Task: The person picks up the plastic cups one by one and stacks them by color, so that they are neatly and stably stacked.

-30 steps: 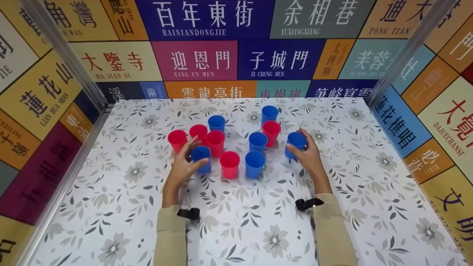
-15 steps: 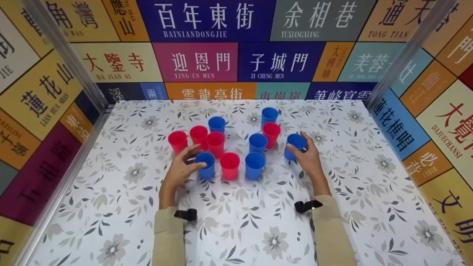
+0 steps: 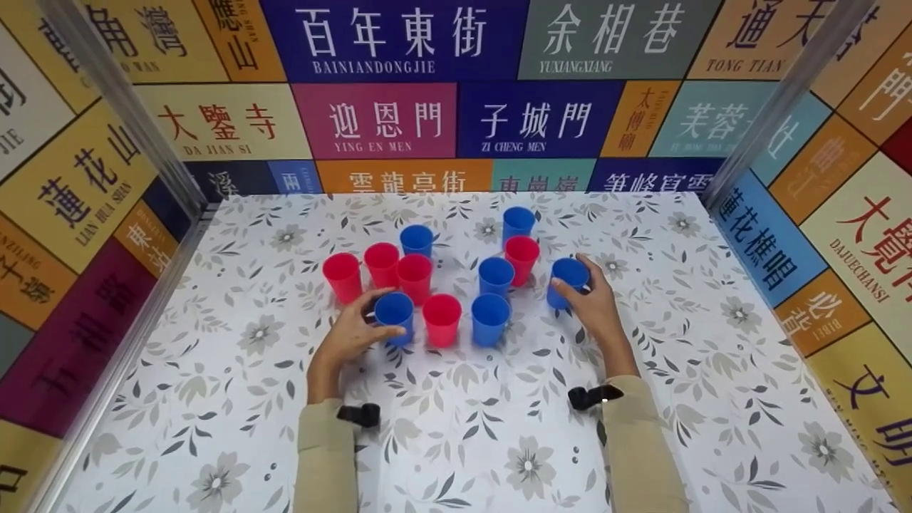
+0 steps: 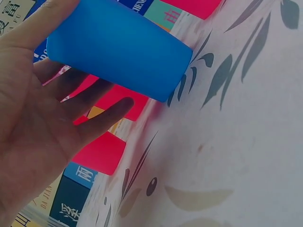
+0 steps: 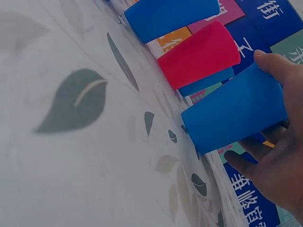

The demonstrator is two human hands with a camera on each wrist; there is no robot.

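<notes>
To do this well, I think the person needed a soft hold on each cup, as a hard squeeze might bend the sides. The left hand [image 3: 348, 333] had its fingers [image 4: 106, 116] round a blue cup [image 3: 394, 318], and the right hand [image 3: 595, 298] had its fingers round another blue cup [image 3: 568, 283]. It was best to go slow and keep both cups straight up. A red cup [image 3: 442, 322] was just beside the left hand's cup, at its 3 o'clock, and a red neighbour [image 3: 415, 279] was close by at its 1 o'clock, so a quick bump could knock them. In the whole bunch, the left hand's cup was at 8 o'clock and the right hand's cup was at 3 o'clock. The held cups were plain blue, wide at the top and thinner at the bottom, with the open end up. The leafy worktop [image 3: 442, 427] had 11 cups: 6 blue and 5 red
</notes>
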